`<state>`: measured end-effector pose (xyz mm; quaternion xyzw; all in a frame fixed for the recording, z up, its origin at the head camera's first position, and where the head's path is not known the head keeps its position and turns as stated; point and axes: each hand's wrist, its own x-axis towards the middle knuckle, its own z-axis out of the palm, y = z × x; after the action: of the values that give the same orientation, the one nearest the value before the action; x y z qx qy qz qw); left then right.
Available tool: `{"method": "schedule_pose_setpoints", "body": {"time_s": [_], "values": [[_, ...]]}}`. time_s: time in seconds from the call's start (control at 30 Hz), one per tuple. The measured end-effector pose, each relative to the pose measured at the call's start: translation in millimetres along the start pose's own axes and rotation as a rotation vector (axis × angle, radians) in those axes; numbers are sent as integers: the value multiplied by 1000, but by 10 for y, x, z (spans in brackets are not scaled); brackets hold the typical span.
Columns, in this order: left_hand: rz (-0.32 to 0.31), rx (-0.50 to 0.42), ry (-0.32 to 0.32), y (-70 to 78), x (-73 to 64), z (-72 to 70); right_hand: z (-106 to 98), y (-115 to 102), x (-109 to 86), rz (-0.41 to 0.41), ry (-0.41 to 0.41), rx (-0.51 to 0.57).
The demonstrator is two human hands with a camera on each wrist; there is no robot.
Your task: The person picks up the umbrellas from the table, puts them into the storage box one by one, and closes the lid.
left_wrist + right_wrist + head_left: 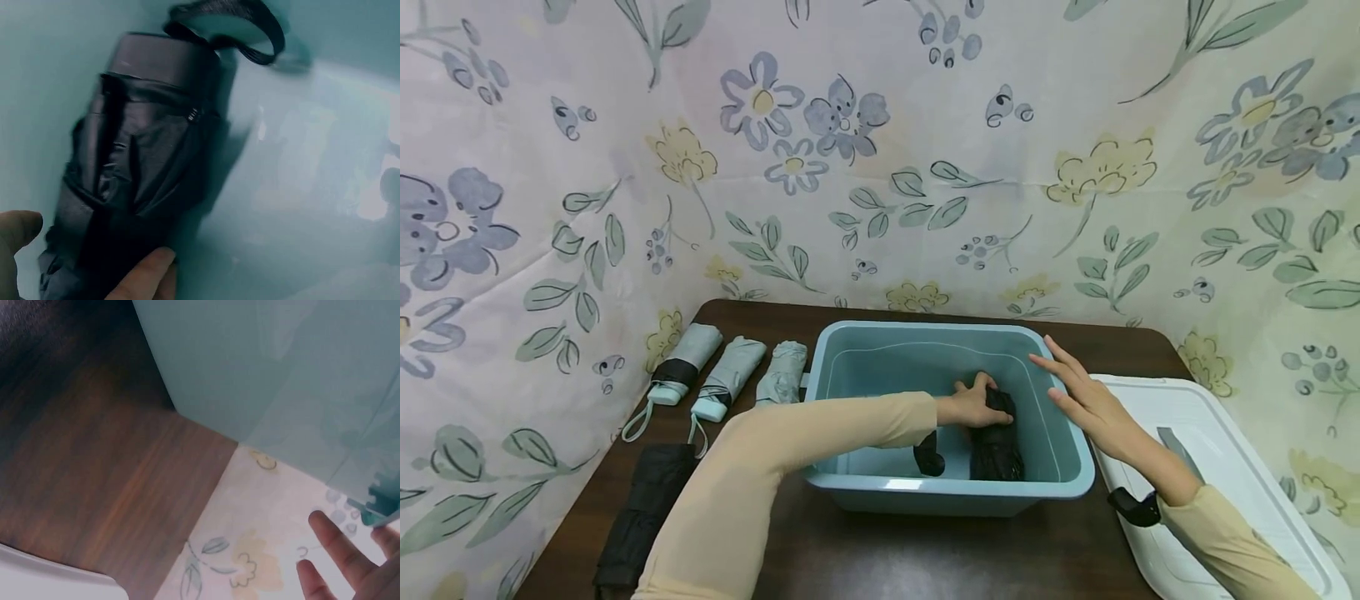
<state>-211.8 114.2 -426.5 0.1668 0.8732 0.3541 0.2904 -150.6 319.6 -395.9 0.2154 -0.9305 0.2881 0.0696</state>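
In the head view, a black folded umbrella [997,450] lies inside a blue-green plastic bin [940,487]. My left hand [973,406] reaches over the bin's front from the left and straddles the umbrella, fingers curled about it. The left wrist view shows the umbrella's handle end [165,59] with a black strap loop [265,37]. Thumb and fingers lie at opposite sides of its fabric there, the thumb tip close beside the edge. At the bin's right rim, my right hand [1093,412] is spread, its fingertips right by the rim.
Three pale blue-green folded umbrellas [685,362] lie at the table's left back. In front of them lies another black umbrella [643,517], partly behind my left sleeve. A white lid [1217,450] sits right of the bin. Floral cloth [880,167] hangs behind the dark wood table [940,550].
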Motion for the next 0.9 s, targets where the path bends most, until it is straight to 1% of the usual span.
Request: {"method": "schedule_pose_setpoints", "body": {"time_s": [0.1,0.17,0.3,0.4,0.6,0.7,0.77,0.9], "values": [[0,15,-55,7,-53,-63,4,-2,-17,7,-16,6],[19,22,-95,14,-93,-126,3,-7,-27,21,-24,13],[61,5,-178,20,-172,-299,-6,-17,-37,44,-26,15],[73,2,-239,2,-230,-431,-9,-18,-35,50,-26,13],[94,50,-350,-46,-351,-630,-20,-28,-23,50,-31,18],[115,80,-387,-38,-424,-713,-34,-32,-13,45,-23,12],[129,81,-408,-33,-475,-758,-32,-25,-11,42,-22,15],[164,80,-418,-23,-587,-832,-22,-14,-15,47,-25,34]]}}
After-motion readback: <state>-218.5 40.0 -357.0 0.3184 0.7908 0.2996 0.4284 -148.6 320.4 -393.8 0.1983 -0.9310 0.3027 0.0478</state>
